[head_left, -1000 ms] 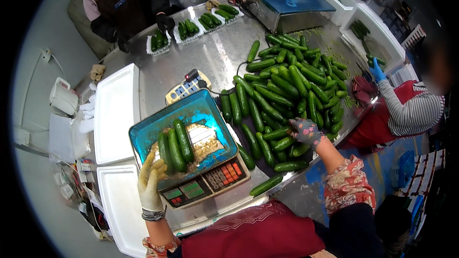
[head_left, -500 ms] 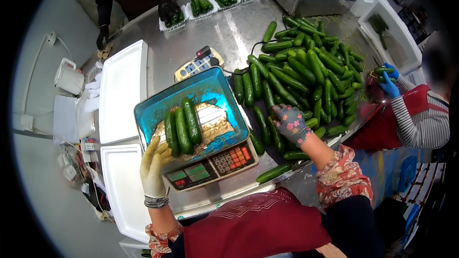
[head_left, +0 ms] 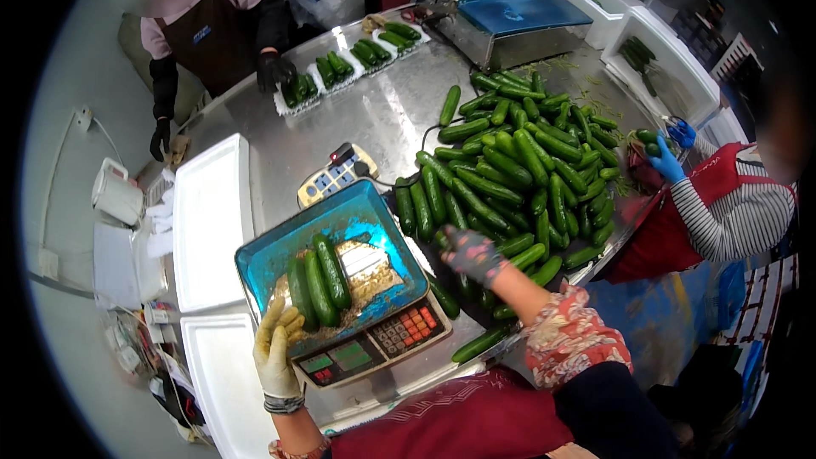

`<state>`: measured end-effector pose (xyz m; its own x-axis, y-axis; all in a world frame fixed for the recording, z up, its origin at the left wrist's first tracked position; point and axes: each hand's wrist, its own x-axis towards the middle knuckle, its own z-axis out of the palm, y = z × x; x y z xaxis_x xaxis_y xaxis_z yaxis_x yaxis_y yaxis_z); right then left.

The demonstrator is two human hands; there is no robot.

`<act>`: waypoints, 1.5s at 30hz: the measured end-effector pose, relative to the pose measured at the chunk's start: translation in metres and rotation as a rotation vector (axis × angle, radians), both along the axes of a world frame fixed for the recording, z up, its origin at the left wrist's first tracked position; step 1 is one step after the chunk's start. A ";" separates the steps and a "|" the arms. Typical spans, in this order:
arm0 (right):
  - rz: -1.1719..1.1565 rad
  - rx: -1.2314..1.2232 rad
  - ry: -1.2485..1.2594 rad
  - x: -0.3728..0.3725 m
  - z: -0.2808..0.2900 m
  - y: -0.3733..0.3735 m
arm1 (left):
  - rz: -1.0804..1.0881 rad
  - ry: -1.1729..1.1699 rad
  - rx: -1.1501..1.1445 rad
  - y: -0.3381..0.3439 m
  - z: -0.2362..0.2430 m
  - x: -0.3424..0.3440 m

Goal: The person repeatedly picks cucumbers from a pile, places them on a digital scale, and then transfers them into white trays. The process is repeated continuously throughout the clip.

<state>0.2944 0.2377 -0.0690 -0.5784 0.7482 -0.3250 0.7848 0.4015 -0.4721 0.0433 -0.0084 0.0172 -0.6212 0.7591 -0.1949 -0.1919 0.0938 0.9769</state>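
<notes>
Three green cucumbers (head_left: 319, 286) lie side by side in the blue, dirt-smeared pan (head_left: 374, 197) of a digital scale (head_left: 399, 333). My left hand (head_left: 277, 355), in a pale yellowish glove, rests at the pan's near left edge beside them. Its fingers are extended and hold nothing. To the right of the pan, my right hand (head_left: 473, 257), in a grey flowered glove, is at the near left side of a large cucumber pile (head_left: 527, 161). Its fingers are bent around a cucumber whose dark end shows at the fingertips; motion blurs the grip.
White foam trays (head_left: 212, 229) stand left of the scale. Behind it sits a power strip (head_left: 333, 178) with a cable. A co-worker's black-gloved hand (head_left: 276, 72) touches packed cucumbers across the table. Another co-worker's blue-gloved hand (head_left: 669, 159) holds cucumbers at right. A loose cucumber (head_left: 480, 344) lies near the front edge.
The view has shifted, showing more of the far side. My right hand has moved left and nearer across the pile edge. My left hand stays beside the pan; the three cucumbers remain in it.
</notes>
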 end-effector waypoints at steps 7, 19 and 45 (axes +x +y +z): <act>-0.064 -0.132 0.678 0.008 0.007 0.018 | -0.043 -0.020 -0.022 0.002 -0.005 0.003; -0.445 0.786 0.020 0.098 0.031 0.113 | -0.009 -0.005 -0.042 -0.004 -0.006 0.002; -0.328 -0.794 0.840 0.018 0.031 -0.069 | 0.081 -0.069 -0.013 -0.043 -0.001 -0.016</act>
<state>0.3119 0.1682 -0.0381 -0.6501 0.6609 -0.3748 0.1239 -0.3945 -0.9105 0.0269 -0.0515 0.0163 -0.6653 0.7041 -0.2484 -0.2659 0.0875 0.9600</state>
